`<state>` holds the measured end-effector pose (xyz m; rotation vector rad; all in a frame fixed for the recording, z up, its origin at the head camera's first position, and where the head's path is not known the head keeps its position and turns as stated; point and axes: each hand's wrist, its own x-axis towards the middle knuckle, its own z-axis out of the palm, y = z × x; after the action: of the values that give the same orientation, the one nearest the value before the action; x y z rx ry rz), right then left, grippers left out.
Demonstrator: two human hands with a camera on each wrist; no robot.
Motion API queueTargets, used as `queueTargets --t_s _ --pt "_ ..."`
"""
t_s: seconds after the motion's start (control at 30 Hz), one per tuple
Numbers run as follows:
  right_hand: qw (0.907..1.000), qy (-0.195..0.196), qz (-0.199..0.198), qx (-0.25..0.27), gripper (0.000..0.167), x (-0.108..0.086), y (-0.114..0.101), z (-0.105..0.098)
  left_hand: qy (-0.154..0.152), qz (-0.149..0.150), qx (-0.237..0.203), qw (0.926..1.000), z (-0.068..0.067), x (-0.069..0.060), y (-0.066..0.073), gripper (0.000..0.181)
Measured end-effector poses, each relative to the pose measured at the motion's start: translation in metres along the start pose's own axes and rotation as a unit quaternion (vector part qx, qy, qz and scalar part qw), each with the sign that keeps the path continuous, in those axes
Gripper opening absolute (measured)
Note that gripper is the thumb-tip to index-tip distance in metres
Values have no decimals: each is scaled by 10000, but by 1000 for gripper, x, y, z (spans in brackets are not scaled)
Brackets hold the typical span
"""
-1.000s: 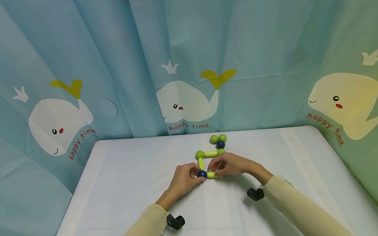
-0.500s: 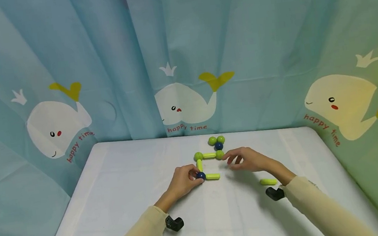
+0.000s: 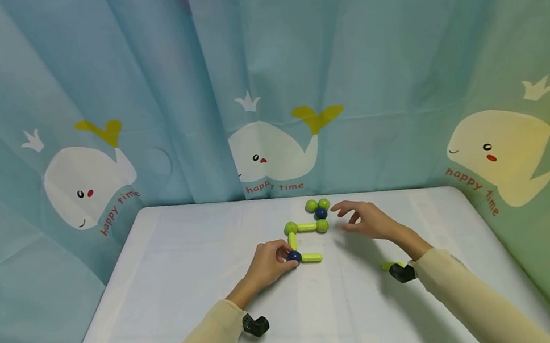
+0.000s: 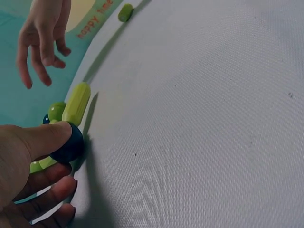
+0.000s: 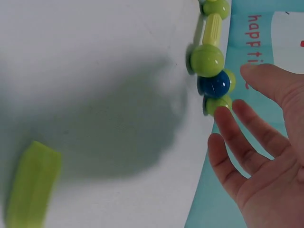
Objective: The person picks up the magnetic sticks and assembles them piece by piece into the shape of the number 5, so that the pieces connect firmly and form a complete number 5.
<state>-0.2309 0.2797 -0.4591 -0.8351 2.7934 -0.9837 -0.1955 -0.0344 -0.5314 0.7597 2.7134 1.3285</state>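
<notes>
My left hand point(image 3: 267, 264) pinches a dark blue ball point(image 4: 69, 144) between thumb and fingers at the near left corner of a joined shape. From this ball a yellow-green rod point(image 3: 312, 257) points right, its far end free. Another rod point(image 3: 292, 242) runs back to a green ball point(image 3: 290, 228). A third rod point(image 3: 306, 227) links that ball to a second green ball point(image 5: 207, 61). Behind it lie a blue ball point(image 3: 321, 213) and two green balls point(image 3: 312, 206). My right hand point(image 3: 370, 220) hovers just right of these balls, fingers loosely spread, holding nothing.
A loose yellow-green rod point(image 5: 33, 185) lies on the white table point(image 3: 167, 299), partly hidden in the head view by the black wrist camera point(image 3: 402, 273) on the right arm. A blue curtain point(image 3: 374, 56) with whale prints hangs behind the table's far edge.
My right hand has let go of the rod at the blue ball and moved right and back, beside the far balls. The loose rod has come into view. My left hand keeps its place.
</notes>
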Motion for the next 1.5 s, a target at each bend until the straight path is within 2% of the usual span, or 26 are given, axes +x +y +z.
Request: queueTargets --t_s 0.13,0.4,0.5,0.7,0.93,1.13,1.27,1.4,1.5 --pt "9996 166 231 27 51 12 5 0 17 12 10 10000 -1 0 -1 24" --pt "9955 261 852 323 54 37 17 7 -15 30 -12 10000 1 1 -3 23" --pt "9942 302 933 452 54 45 21 9 9 53 -53 10000 1 1 -4 23" --pt "9909 199 1168 645 55 56 29 13 30 54 -58 10000 3 2 -5 23" --pt "9814 37 1605 1052 54 64 41 16 11 -16 -31 10000 3 2 -6 23" --pt "9804 -50 1652 1077 50 68 46 19 14 -48 62 10000 2 2 -6 23" --pt "9833 -91 1622 826 46 70 47 21 1 -78 50 10000 2 1 -5 23" --pt "9849 -8 1616 616 42 71 46 23 5 -88 66 9999 2 1 -4 23" --pt "9849 78 1599 651 41 71 47 24 11 -97 122 9999 2 1 -4 23"
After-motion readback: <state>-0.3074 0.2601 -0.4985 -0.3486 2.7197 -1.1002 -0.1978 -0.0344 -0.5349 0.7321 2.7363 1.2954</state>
